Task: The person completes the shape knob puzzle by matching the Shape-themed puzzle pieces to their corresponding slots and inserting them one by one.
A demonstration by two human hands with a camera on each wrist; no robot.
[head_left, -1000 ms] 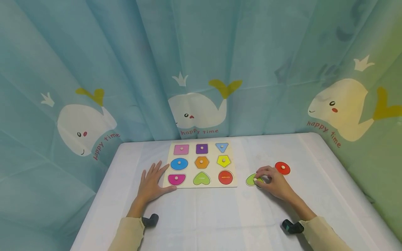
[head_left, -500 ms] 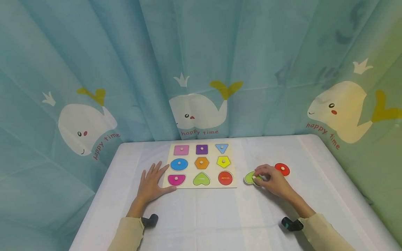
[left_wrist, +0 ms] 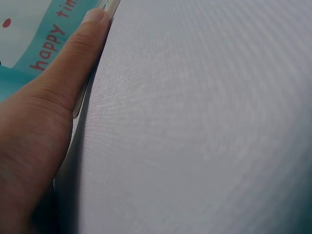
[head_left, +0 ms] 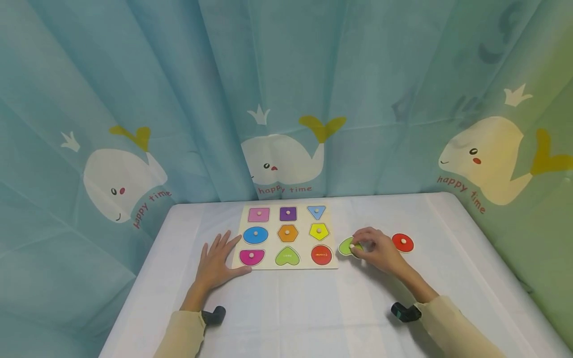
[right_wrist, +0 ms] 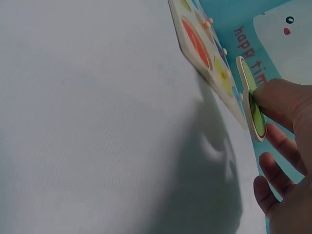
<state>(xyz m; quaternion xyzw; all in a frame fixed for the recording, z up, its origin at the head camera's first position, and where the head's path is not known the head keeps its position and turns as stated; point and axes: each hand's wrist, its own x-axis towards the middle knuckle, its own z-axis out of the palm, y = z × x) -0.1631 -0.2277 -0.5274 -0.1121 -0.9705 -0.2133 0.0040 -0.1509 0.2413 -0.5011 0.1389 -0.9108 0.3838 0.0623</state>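
A cream puzzle board point(head_left: 274, 223) with coloured shapes lies near the far edge of the table. My left hand point(head_left: 215, 266) rests at its left side with fingers spread, the thumb touching the near edge. Thumb and fingers of my right hand point(head_left: 380, 254) pinch the white knob of a green heart puzzle piece point(head_left: 344, 247). In the right wrist view the heart piece point(right_wrist: 258, 117) is tilted and held off the table beside the board. On the board, the heart recess point(head_left: 287, 256) and the red circle recess point(head_left: 322, 255) show printed words and no knobs.
A red round puzzle piece point(head_left: 403, 243) with a knob lies on the table right of my right hand. The white-covered table point(head_left: 295, 313) ends at a blue curtain point(head_left: 215, 164) printed with whales. Each wrist wears a small black camera.
My right hand has lifted the green heart piece off the table and moved it left toward the board. The left hand and the red piece stay in place.
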